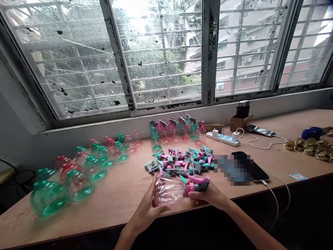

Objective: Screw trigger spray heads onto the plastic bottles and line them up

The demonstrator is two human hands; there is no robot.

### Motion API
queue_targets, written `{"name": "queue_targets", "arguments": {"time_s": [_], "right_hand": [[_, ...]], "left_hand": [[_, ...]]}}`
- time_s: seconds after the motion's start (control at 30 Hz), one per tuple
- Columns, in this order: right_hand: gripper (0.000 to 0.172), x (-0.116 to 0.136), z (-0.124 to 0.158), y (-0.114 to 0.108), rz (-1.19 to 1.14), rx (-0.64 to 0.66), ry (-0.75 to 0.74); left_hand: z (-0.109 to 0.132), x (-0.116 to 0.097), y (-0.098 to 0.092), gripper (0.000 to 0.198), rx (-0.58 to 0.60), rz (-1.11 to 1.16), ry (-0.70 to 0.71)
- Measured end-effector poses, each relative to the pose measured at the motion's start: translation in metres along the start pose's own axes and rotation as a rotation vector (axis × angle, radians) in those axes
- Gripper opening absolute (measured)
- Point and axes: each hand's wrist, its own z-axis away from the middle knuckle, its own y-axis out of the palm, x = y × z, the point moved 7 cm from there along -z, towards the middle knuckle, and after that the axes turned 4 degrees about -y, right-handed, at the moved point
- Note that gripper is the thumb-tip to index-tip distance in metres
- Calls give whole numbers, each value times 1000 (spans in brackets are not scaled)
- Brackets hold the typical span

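Head camera: you hold a pink bottle (170, 191) on its side at the lower middle of the frame, over the near edge of the table (122, 194), its base toward the left and its neck toward the right. Your left hand (148, 210) is closed around the base end, thumb along the lower side, and your right hand (212, 196) is clamped at the neck, around the collar of the pink-and-grey spray head (200, 184). So the bottle lies between the two grips, with its clear middle uncovered; holding it crosswise probably lets one hand steady the body while the other controls the collar. The loose spray heads (182, 161) lie heaped at the centre of the frame, just beyond the bottle, likely so that either hand can reach them. Bottles without spray heads (49, 198) stand in rows at the left of the frame, seemingly on your left hand's side for easy picking. Bottles with spray heads (177, 130) stand grouped farther back near the wall, which appears to leave your arms room in front.
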Motion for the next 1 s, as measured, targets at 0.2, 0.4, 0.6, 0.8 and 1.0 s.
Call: {"name": "queue_targets", "arguments": {"time_s": [0.2, 0.4, 0.6, 0.8, 1.0], "right_hand": [[53, 2, -1, -2, -13, -13, -47], [44, 3, -1, -2, -15, -15, -80], [44, 2, -2, -2, -21, -14, -81], [46, 0, -1, -4, -37, -43, -58], [51, -3, -2, -2, -18, 8, -49]], "left_hand": [[0, -4, 4, 106, 17, -1, 2], [2, -3, 5, 109, 4, 22, -1], [3, -4, 8, 94, 67, 58, -39], [3, 3, 4, 92, 21, -19, -6], [4, 7, 2, 100, 66, 73, -39]]}}
